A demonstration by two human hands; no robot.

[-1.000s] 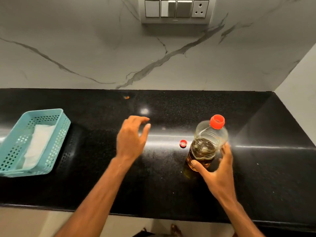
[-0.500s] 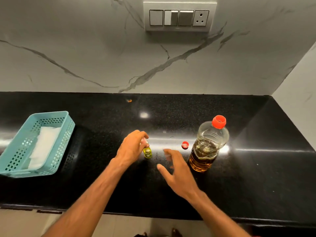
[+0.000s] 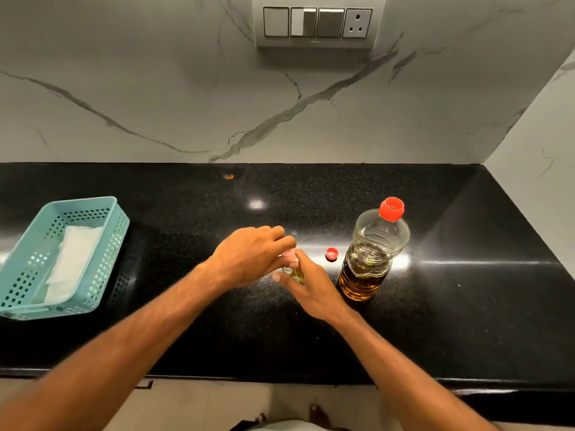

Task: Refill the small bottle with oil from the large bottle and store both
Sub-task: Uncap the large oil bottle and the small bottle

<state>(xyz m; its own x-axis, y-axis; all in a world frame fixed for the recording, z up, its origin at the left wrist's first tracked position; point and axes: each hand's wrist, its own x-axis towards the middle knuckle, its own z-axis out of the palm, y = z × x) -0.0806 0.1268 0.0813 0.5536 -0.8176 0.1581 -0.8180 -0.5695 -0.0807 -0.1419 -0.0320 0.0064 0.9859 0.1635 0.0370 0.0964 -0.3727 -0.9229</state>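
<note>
A small clear bottle (image 3: 295,273) with yellowish oil stands on the black counter (image 3: 466,306), mostly hidden between my hands. My left hand (image 3: 249,256) is closed over its top from the left. My right hand (image 3: 311,287) wraps its body from the right. The large bottle (image 3: 370,253), clear plastic with amber oil in its lower part and a red cap on, stands upright just right of my hands. A small red cap (image 3: 331,254) lies on the counter between the two bottles.
A teal perforated basket (image 3: 102,241) holding a white cloth (image 3: 71,262) sits at the left of the counter. A marble wall with a switch panel (image 3: 317,21) rises behind. A side wall closes the right end.
My right hand let go of the large bottle and moved left onto the small bottle. My left hand came down and closed on the small bottle's top.
</note>
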